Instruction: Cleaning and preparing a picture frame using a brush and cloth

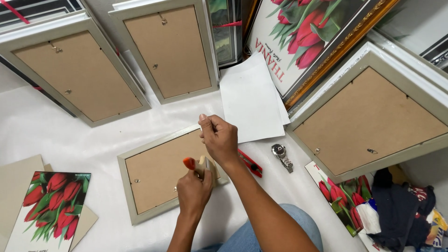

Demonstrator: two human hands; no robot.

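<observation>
Frames everywhere on this white floor (56, 140), so we'll go big to small. Out past our hands to the upper right, a gold-framed tulip print (308, 37) leans behind a big pale frame (368, 116) lying back-side up with its brown backing board showing. Two more back-up frames, (77, 74) and (170, 51), sit beyond our hands to the upper left. A stack of white sheets (249, 100) lies just past the right hand.

Right under both hands is the small pale frame (156, 172), face down, brown backing up, one corner tucked beneath our grip. Off to the left of it lies a loose tulip print (51, 210), and another tulip print (338, 193) lies to the right beside a heap of dark cloth (401, 210).

Our left hand (193, 191) is closed around a small tool with an orange-red tip (200, 164), held at the frame's near right corner. Our right hand (219, 137) hovers just above it, fingers pinched together; we can't tell whether anything is between them.

Just right of the grip, a red utility knife (250, 163) pokes out from under the forearm, and a metal wristwatch (281, 156) lies a bit further right.
</observation>
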